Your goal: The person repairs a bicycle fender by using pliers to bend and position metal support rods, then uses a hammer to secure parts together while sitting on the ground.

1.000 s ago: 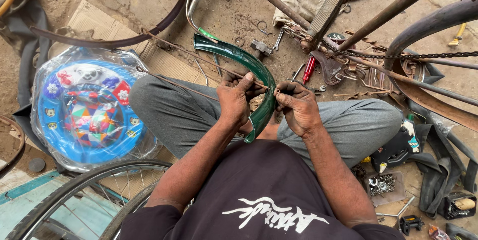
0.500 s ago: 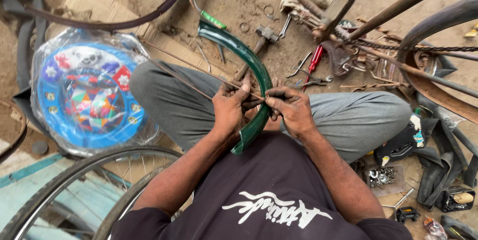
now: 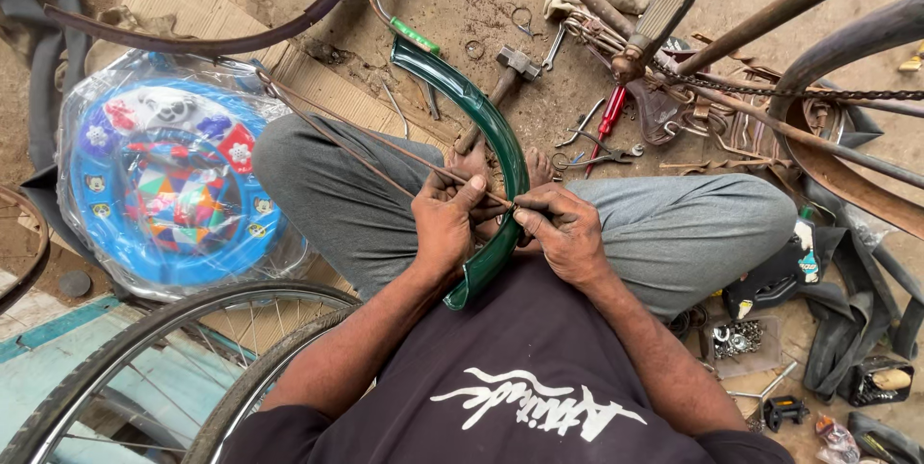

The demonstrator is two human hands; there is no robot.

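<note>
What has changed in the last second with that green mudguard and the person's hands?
Little. Both hands have kept hold: the left hand and right hand still pinch the thin wire stay against the green mudguard across the lap. The fingers have drawn slightly closer together at the mudguard's edge. The hammer, red-handled tool and blue wrapped toy stayed put.
</note>
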